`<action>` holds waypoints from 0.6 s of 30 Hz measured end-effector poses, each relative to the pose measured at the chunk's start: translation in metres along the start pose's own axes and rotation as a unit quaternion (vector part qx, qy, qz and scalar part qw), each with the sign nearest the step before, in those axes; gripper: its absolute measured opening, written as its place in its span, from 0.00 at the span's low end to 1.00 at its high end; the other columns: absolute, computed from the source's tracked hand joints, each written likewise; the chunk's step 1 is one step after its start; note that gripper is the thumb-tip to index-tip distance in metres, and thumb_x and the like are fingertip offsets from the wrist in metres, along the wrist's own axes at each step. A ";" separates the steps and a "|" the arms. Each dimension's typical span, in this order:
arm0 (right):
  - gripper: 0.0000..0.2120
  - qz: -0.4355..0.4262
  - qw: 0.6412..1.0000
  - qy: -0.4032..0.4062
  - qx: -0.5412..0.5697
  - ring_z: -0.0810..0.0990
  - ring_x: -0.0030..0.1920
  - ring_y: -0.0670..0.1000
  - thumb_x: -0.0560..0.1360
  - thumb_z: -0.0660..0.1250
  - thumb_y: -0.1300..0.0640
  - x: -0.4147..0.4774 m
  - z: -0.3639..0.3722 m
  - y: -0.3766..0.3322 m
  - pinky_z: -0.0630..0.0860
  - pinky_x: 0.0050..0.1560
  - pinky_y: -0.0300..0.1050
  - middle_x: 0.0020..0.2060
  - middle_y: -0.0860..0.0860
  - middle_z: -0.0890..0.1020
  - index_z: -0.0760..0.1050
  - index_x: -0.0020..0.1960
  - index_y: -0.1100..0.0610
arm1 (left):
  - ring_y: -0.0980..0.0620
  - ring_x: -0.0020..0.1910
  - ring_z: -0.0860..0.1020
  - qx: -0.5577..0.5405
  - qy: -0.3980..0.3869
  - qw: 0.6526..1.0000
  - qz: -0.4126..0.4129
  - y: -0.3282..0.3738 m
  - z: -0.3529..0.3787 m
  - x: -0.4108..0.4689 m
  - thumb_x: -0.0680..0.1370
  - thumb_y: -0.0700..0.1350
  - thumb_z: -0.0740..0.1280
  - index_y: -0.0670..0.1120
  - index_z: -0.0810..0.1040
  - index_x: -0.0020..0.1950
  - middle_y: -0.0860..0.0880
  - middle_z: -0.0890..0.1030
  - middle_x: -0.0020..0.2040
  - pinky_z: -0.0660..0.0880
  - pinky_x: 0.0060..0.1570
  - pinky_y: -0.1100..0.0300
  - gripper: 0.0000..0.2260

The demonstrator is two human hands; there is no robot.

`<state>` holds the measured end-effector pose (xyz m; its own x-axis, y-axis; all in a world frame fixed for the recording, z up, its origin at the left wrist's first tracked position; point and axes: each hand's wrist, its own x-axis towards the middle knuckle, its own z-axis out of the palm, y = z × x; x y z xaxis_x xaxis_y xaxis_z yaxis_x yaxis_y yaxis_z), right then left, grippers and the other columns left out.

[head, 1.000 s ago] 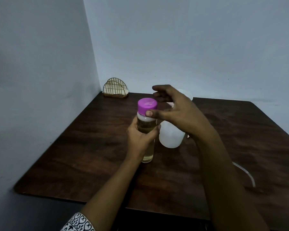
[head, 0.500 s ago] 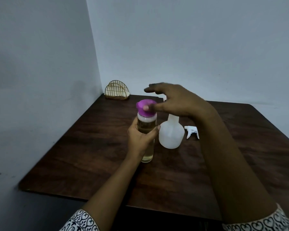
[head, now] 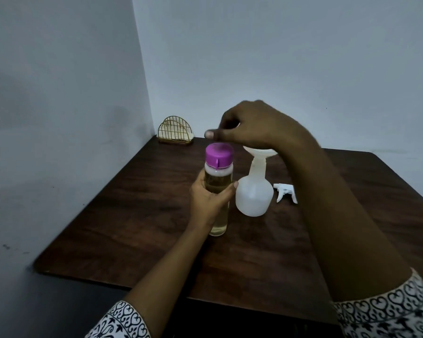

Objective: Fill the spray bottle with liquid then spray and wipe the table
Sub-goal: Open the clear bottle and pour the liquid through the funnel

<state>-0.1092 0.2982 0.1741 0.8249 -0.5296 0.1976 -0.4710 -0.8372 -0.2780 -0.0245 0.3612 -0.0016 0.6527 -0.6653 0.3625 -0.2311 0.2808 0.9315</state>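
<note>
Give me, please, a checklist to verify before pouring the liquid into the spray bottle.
1. Purple cap off the clear bottle of yellowish liquid: not ok, on.
2. Left hand grips that bottle: ok.
3. White funnel seated in the white plastic spray bottle: ok.
4. White trigger head removed, lying on the dark wooden table: ok.
5. Right hand touching the cap: cannot tell.

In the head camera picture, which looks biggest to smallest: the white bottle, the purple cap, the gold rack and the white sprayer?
1. white bottle
2. gold rack and purple cap: they look about alike, and the rack sits farther back, so I won't rank them.
3. sprayer
</note>
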 end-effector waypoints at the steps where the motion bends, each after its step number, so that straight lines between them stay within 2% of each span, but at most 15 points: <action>1: 0.28 0.023 0.997 0.051 -0.043 0.79 0.48 0.52 0.68 0.63 0.30 0.003 0.004 -0.004 0.72 0.45 0.43 0.42 0.51 0.81 0.80 0.47 0.55 | 0.59 0.43 0.81 0.002 0.001 1.000 0.003 0.000 0.000 0.000 0.69 0.39 0.75 0.52 0.75 0.52 0.54 0.81 0.43 0.80 0.46 0.62 0.17; 3: 0.31 0.034 0.990 0.065 -0.124 0.76 0.41 0.53 0.65 0.63 0.27 0.008 0.014 -0.011 0.72 0.41 0.44 0.32 0.50 0.74 0.74 0.39 0.57 | 0.61 0.43 0.81 0.001 0.003 1.000 0.006 0.000 0.000 -0.001 0.69 0.38 0.75 0.51 0.75 0.52 0.54 0.81 0.43 0.79 0.44 0.66 0.17; 5: 0.28 0.013 0.989 0.035 -0.143 0.75 0.40 0.53 0.64 0.67 0.30 0.009 0.015 -0.017 0.70 0.40 0.43 0.30 0.49 0.71 0.70 0.37 0.56 | 0.61 0.44 0.81 0.000 0.004 1.000 0.003 0.000 0.000 0.000 0.69 0.39 0.75 0.49 0.75 0.54 0.54 0.81 0.44 0.78 0.44 0.67 0.17; 6: 0.25 0.001 0.991 0.013 -0.133 0.76 0.39 0.53 0.65 0.70 0.33 0.010 0.011 -0.017 0.71 0.38 0.43 0.31 0.49 0.73 0.71 0.38 0.56 | 0.61 0.44 0.81 0.001 0.004 1.000 0.001 0.000 0.000 0.000 0.69 0.39 0.75 0.49 0.75 0.55 0.54 0.81 0.44 0.79 0.45 0.66 0.18; 7: 0.22 -0.011 0.994 -0.021 -0.111 0.78 0.38 0.53 0.65 0.72 0.37 0.010 0.006 -0.015 0.72 0.36 0.42 0.33 0.50 0.77 0.74 0.40 0.57 | 0.60 0.45 0.81 0.002 0.003 1.000 0.000 -0.001 0.000 0.000 0.69 0.40 0.75 0.48 0.75 0.55 0.54 0.81 0.45 0.79 0.47 0.64 0.18; 9: 0.16 -0.050 0.990 -0.106 -0.071 0.81 0.42 0.50 0.67 0.74 0.47 0.010 -0.005 -0.008 0.75 0.39 0.40 0.46 0.49 0.82 0.78 0.50 0.54 | 0.57 0.48 0.81 -0.001 0.002 1.000 -0.005 -0.001 0.000 0.000 0.69 0.40 0.75 0.45 0.75 0.58 0.53 0.81 0.47 0.79 0.50 0.60 0.20; 11: 0.20 -0.079 0.980 -0.180 -0.026 0.79 0.53 0.47 0.69 0.74 0.55 0.006 -0.015 -0.005 0.74 0.49 0.38 0.57 0.45 0.79 0.75 0.60 0.50 | 0.55 0.50 0.81 -0.007 0.000 1.000 -0.008 -0.001 0.000 0.000 0.69 0.40 0.75 0.42 0.74 0.61 0.52 0.81 0.49 0.79 0.51 0.59 0.22; 12: 0.23 -0.084 0.978 -0.192 0.008 0.77 0.57 0.46 0.70 0.74 0.55 0.005 -0.017 -0.003 0.73 0.52 0.37 0.60 0.44 0.77 0.73 0.63 0.50 | 0.55 0.51 0.81 -0.008 -0.001 1.000 -0.009 -0.001 0.000 0.000 0.69 0.39 0.75 0.42 0.74 0.61 0.51 0.81 0.49 0.79 0.52 0.58 0.23; 14: 0.25 -0.075 0.985 -0.152 0.039 0.77 0.56 0.45 0.70 0.72 0.47 0.004 -0.016 -0.002 0.73 0.50 0.36 0.61 0.45 0.77 0.72 0.64 0.51 | 0.54 0.50 0.81 -0.008 0.000 1.000 -0.009 -0.001 0.000 0.000 0.69 0.39 0.75 0.42 0.75 0.60 0.51 0.81 0.48 0.79 0.51 0.58 0.21; 15: 0.25 -0.053 0.992 -0.115 0.017 0.79 0.51 0.46 0.68 0.71 0.40 0.005 -0.014 -0.003 0.74 0.46 0.36 0.56 0.47 0.80 0.76 0.61 0.52 | 0.53 0.49 0.81 -0.010 0.002 1.000 -0.007 -0.001 0.000 0.000 0.69 0.39 0.75 0.42 0.75 0.59 0.51 0.82 0.47 0.79 0.50 0.57 0.21; 16: 0.26 -0.026 0.996 -0.084 -0.028 0.80 0.44 0.47 0.65 0.70 0.35 0.006 -0.010 -0.006 0.74 0.41 0.38 0.46 0.50 0.83 0.79 0.53 0.54 | 0.52 0.49 0.82 -0.013 0.005 1.000 -0.005 -0.001 0.000 -0.001 0.69 0.39 0.75 0.41 0.75 0.59 0.50 0.82 0.47 0.79 0.50 0.57 0.21; 18: 0.29 0.018 0.991 -0.057 -0.124 0.79 0.32 0.49 0.63 0.67 0.29 0.008 0.000 -0.015 0.73 0.36 0.41 0.28 0.51 0.79 0.76 0.35 0.57 | 0.53 0.49 0.82 -0.017 0.005 1.000 -0.002 0.000 0.000 -0.001 0.69 0.39 0.75 0.42 0.75 0.60 0.50 0.82 0.48 0.79 0.49 0.60 0.21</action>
<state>-0.0957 0.3064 0.1798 0.8294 -0.5530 0.0799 -0.5515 -0.8332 -0.0415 -0.0252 0.3616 -0.0020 0.6603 -0.6603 0.3577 -0.2038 0.3009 0.9316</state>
